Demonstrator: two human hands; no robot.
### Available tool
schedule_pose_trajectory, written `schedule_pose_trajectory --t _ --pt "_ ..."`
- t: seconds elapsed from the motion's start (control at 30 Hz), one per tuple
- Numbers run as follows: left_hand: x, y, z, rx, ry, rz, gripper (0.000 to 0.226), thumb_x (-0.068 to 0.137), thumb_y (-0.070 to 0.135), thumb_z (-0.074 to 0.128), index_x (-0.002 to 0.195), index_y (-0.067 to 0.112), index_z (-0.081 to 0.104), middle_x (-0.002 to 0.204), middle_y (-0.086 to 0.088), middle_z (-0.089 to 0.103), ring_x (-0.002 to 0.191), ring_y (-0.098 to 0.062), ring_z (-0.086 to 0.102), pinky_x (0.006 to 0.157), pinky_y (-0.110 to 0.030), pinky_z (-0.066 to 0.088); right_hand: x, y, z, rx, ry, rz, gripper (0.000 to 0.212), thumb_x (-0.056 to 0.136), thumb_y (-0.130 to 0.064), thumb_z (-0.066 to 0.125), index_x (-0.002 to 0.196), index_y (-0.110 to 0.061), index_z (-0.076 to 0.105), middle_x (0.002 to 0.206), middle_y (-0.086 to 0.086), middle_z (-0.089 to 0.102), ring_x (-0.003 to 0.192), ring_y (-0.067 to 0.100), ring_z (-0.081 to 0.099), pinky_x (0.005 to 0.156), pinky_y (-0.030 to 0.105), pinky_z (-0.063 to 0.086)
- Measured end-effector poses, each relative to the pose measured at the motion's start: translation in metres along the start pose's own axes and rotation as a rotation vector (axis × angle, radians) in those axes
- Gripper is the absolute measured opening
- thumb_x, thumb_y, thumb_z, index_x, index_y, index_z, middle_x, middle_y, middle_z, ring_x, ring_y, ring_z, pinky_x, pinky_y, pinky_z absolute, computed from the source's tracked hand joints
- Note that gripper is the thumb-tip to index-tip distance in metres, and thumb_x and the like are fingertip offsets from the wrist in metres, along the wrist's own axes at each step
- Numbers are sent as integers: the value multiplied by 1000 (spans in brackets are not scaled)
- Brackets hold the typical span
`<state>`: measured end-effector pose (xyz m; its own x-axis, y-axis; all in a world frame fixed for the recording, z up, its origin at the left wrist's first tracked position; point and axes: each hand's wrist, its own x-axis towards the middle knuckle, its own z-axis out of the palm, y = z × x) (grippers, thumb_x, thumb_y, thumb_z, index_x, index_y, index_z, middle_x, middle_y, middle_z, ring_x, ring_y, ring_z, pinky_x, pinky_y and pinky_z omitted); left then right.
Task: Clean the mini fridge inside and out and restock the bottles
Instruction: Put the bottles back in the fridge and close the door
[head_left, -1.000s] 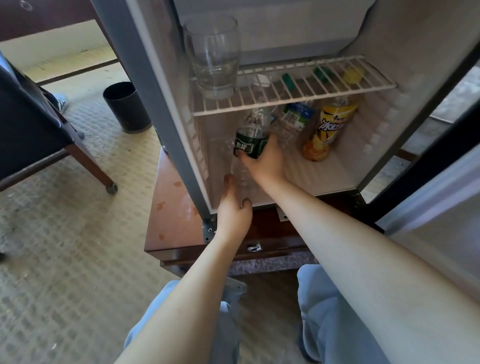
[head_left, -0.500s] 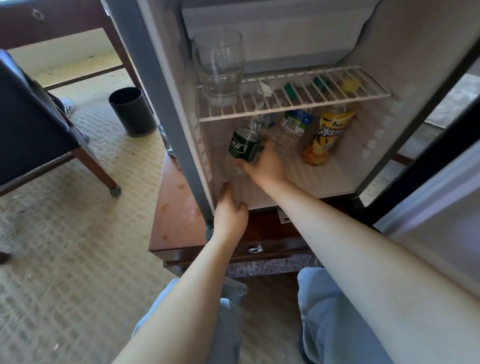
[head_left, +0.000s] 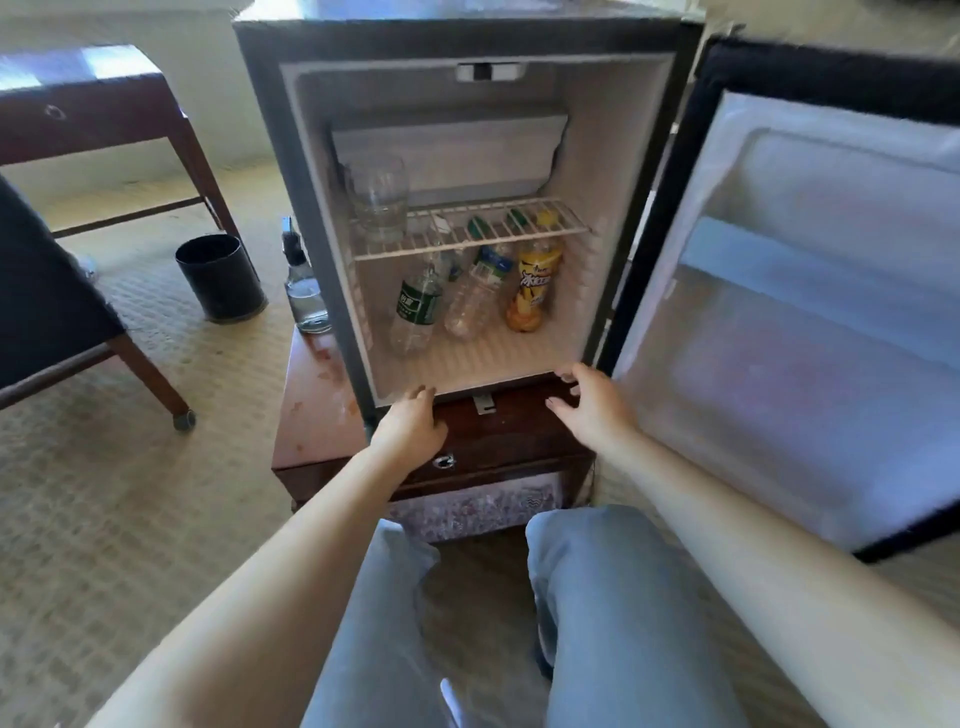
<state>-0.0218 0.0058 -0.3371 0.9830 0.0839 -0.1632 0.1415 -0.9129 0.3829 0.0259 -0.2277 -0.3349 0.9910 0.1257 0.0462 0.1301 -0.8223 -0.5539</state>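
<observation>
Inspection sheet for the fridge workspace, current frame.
Surface: wooden cabinet top, stained, carries the mini fridge.
Job's things: door open; green-label bottle, clear bottle, yellow bottle under the wire shelf.
Clutter: glass on wire shelf; spray bottle beside fridge.
Hands: left hand and right hand open, empty, at fridge's lower front edge.
Cables: nothing seen.
Surroundings: carpet, black bin, chair, desk.
</observation>
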Motion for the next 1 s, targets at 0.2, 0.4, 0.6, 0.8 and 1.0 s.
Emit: schedule_pose_trajectory --t 0.2,0.4,0.6,0.8,1.0 --pt "-57 45 -12 27 40 103 56 93 24 52 145 9 35 148 -11 38 132 -29 40 102 -35 38 -86 101 -51 -280 1 217 39 89 -25 63 125 -12 54 127 9 56 117 27 52 93 33 43" --pt "-103 70 -28 56 95 184 55 94 25 53 145 10 36 148 -10 38 134 -28 38 107 -34 33 -131 127 -72 -365 -126 366 49 91 -23 57 136 -9 42 133 11 52 120 30 50 91 32 47" --pt "-141 50 -48 82 119 154 56 94 26 52 146 13 35 150 -8 37 137 -26 36 109 -33 31 -162 115 -46 -497 -344 298 21 90 -19 50 110 -15 57 106 3 63 95 21 57 55 19 39" --pt "-163 37 -68 86 213 136 52 94 23 52 143 10 39 144 -10 45 131 -28 42 102 -31 35 -151 86 -80 -441 7 36 44 88 -14 59 131 -9 51 135 8 51 127 26 44 98 33 41" --pt "-172 71 -78 66 243 226 47 96 20 48 141 10 41 143 -10 45 131 -26 41 102 -30 34 -129 23 -185 -437 642 -375 37 71 4 64 108 4 62 110 21 61 106 38 54 92 44 45"
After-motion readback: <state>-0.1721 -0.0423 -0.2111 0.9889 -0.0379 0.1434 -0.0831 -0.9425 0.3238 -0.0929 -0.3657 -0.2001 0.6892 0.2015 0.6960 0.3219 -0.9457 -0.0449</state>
